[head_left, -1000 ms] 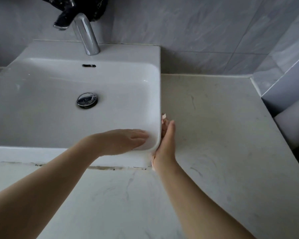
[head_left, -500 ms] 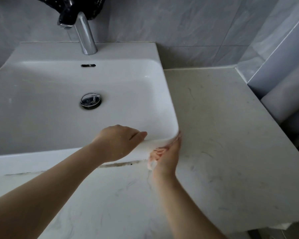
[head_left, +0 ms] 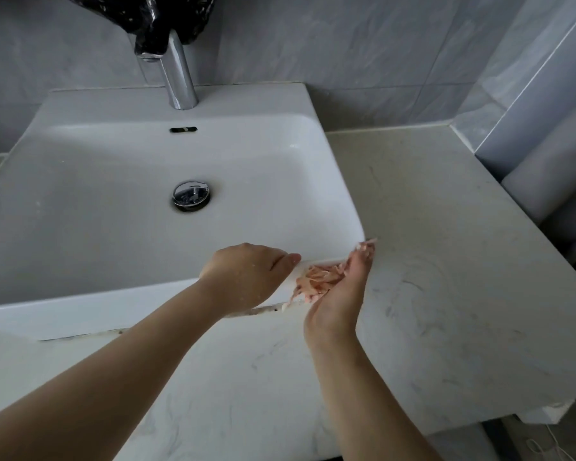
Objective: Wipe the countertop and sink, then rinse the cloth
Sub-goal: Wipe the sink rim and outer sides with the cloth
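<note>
A white rectangular sink [head_left: 80, 211] sits on a pale marbled countertop [head_left: 446, 261]. My left hand [head_left: 246, 274] lies on the sink's front rim near its right corner, fingers curled over the rim and thumb stretched along it. My right hand [head_left: 336, 294] is just to the right, palm turned toward the sink. It holds a bunched pink cloth [head_left: 320, 281] against the outside of the front right corner, with the fingertips reaching up past the rim.
A chrome faucet [head_left: 177, 68] rises at the back of the sink, its top wrapped in black plastic [head_left: 167, 21]. A chrome drain plug [head_left: 191, 194] sits in the basin. Grey tiled walls [head_left: 363, 44] close off the back and right. The countertop ends at its right front edge [head_left: 512, 404].
My right hand slid with the cloth from the sink's right side round to its front right corner, and the cloth now shows in the palm. My left hand came out of the basin onto the front rim.
</note>
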A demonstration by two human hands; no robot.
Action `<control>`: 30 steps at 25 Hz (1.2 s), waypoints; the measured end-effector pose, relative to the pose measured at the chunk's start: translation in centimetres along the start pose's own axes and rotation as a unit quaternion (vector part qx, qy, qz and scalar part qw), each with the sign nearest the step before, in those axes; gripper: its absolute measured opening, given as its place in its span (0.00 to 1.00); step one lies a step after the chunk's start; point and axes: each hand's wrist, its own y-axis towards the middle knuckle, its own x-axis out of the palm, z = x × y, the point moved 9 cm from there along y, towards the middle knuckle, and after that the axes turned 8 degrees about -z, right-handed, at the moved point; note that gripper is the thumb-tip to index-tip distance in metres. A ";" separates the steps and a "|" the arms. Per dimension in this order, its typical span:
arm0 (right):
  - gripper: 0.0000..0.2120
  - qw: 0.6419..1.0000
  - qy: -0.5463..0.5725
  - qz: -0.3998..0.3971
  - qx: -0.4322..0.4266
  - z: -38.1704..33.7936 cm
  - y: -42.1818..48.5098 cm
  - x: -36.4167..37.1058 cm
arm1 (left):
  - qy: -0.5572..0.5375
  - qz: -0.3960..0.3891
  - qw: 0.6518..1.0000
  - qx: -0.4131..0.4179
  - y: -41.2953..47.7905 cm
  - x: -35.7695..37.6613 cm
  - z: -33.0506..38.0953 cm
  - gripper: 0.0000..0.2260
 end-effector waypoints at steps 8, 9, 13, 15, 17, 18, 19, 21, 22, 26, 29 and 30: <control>0.09 0.990 -0.132 0.034 -0.023 -3.4 1.0 0.1 | 0.002 0.024 1.000 0.008 0.1 0.0 -0.1 0.22; 0.12 0.991 -0.121 0.008 -0.061 -2.8 -0.2 0.5 | 0.006 0.027 1.000 0.006 0.2 -0.1 -0.1 0.21; 0.10 0.985 -0.140 0.095 -0.040 -3.7 2.8 -1.0 | 0.006 0.032 0.999 0.011 0.3 -0.2 0.0 0.21; 0.09 0.992 -0.090 0.086 0.023 -4.4 5.1 -1.1 | 0.006 0.039 0.999 0.018 0.2 -0.2 0.1 0.21; 0.08 0.992 -0.096 0.075 0.026 -4.0 4.2 -1.0 | 0.009 0.042 0.999 0.016 0.2 -0.2 0.1 0.21; 0.07 0.990 -0.120 0.069 -0.001 -3.3 2.9 -0.8 | 0.013 0.044 0.999 0.017 0.2 -0.2 0.1 0.21; 0.12 0.989 -0.135 0.049 -0.035 -2.6 1.4 -0.3 | 0.017 0.045 0.999 0.020 0.3 -0.2 0.1 0.21; 0.20 0.984 -0.152 0.044 -0.086 -1.9 -0.3 0.1 | 0.026 0.051 0.998 0.026 0.3 -0.1 0.2 0.21; 0.21 0.982 -0.155 0.074 -0.084 -2.6 0.5 -0.1 | 0.032 0.055 0.998 0.029 0.3 -0.1 0.2 0.20; 0.18 0.964 -0.260 0.046 0.012 -6.1 5.4 -0.3 | 0.036 0.072 0.995 0.053 0.2 0.0 0.0 0.20; 0.16 0.964 -0.259 0.040 -0.039 -5.4 3.7 -0.1 | 0.051 0.087 0.993 0.063 -0.8 0.1 -1.1 0.19; 0.19 0.964 -0.251 0.057 -0.070 -4.5 2.9 -0.4 | 0.059 0.102 0.992 0.052 -1.5 0.0 -2.2 0.21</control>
